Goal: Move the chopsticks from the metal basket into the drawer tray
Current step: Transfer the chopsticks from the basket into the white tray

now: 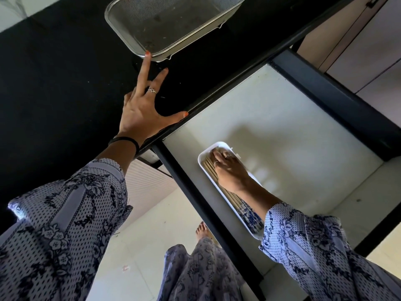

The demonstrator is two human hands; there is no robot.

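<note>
Head view: wooden chopsticks point(209, 170) are lying in the white tray point(202, 158) at five o'clock — right hand point(231, 172) pressing them flat-fingered; left hand point(144, 111) splayed, fingertip touching the mesh basket point(173, 20).

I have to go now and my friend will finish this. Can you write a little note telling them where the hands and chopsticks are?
Left hand: open, fingers spread, one fingertip touching the rim of the rectangular metal mesh basket on the black counter.
Right hand: resting flat on the wooden chopsticks in the long white plastic tray in the open drawer.
Done: chopsticks are in the tray; the basket looks empty.
Left: lift hands away, probably close the drawer.
</note>
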